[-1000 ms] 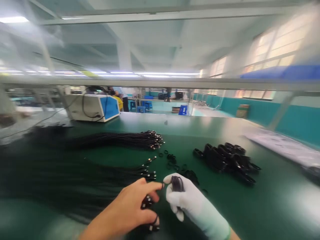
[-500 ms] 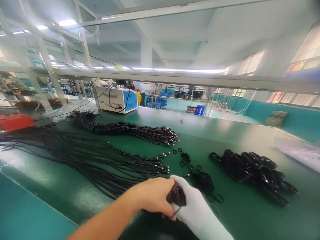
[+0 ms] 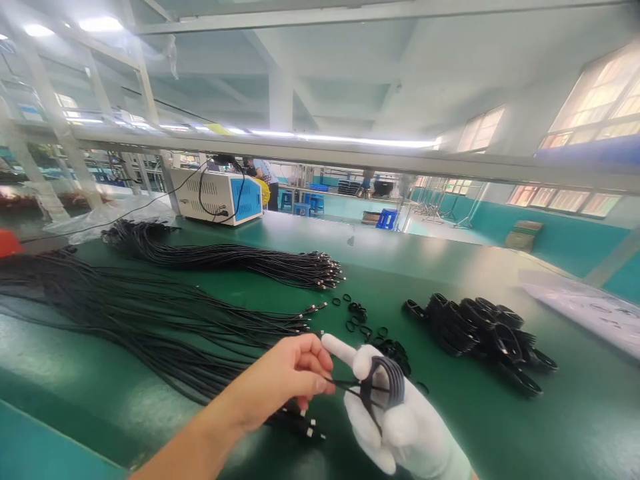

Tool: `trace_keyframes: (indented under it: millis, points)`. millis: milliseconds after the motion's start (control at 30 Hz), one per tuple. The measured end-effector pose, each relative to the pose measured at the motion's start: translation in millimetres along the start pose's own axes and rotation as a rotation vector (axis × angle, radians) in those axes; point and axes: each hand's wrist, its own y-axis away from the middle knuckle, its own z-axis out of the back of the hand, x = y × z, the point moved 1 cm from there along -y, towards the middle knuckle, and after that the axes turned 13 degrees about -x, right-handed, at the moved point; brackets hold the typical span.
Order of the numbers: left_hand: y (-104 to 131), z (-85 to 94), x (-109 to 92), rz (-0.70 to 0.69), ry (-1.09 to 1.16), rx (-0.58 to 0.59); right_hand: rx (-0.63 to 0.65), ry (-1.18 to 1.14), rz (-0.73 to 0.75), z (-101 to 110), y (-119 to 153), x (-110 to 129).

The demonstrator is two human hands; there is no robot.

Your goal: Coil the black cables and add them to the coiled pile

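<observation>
A coiled black cable (image 3: 391, 381) sits in my right hand (image 3: 415, 427), which wears a white glove and has its fingers curled round the coil. My bare left hand (image 3: 295, 373) pinches thin black strands (image 3: 343, 385) that run taut to the coil's left side. Whether they are a stretched band or the cable's own ends, I cannot tell. Close by on the green table lie small black rings (image 3: 357, 310) and a dark heap of them (image 3: 393, 350), partly behind my glove. Cable ends with metal plugs (image 3: 310, 427) show below my left hand.
Long loose black cables (image 3: 150, 320) spread across the left of the table (image 3: 370, 267). Behind them lies another cable bundle (image 3: 240, 259). A pile of coiled cables (image 3: 475, 327) is on the right. A white-and-blue machine (image 3: 215, 195) stands at the back, with a person (image 3: 267, 177) beyond.
My hands have drawn apart; the coil now shows in the gloved right hand, with strands stretched to my left fingers. The view has shifted right.
</observation>
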Motion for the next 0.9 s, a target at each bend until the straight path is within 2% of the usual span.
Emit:
trace_keyframes:
  millis: [133, 300, 433, 533, 600, 633, 700, 767, 833, 900]
  points:
    - [0, -8.7, -2, 0.008, 0.202, -0.145, 0.01, 0.064, 0.043, -4, -2, -2]
    - [-3, -28.9, 2, -0.039, 0.273, -0.177, 0.014, 0.06, 0.023, -4, -4, -6]
    - [-6, -34.8, 0, -0.043, 0.245, -0.201, 0.03, 0.043, 0.036, 0, -6, -8]
    - [-4, -27.3, -9, -0.133, 0.116, -0.287, -0.013, 0.031, 0.038, 2, -7, -5]
    - [2, -19.9, -20, -0.276, -0.107, -0.407, -0.031, 0.032, -0.006, 2, -8, -4]
    - [4, -17.6, -26, -0.366, -0.247, -0.432, -0.025, 0.036, -0.044, 2, -8, -5]
    - [7, -17.4, -35, -0.529, -0.513, -0.342, 0.004, 0.019, -0.116, 0, -8, -9]
    - [6, -20.3, -37, -0.595, -0.648, -0.198, 0.047, -0.045, -0.173, 0, -10, -15]
    - [0, -21.7, -34, -0.559, -0.633, -0.161, 0.069, -0.137, -0.236, 1, -13, -21]
    - [-6, -20.1, -27, -0.49, -0.559, -0.215, 0.055, -0.217, -0.279, 1, -17, -24]
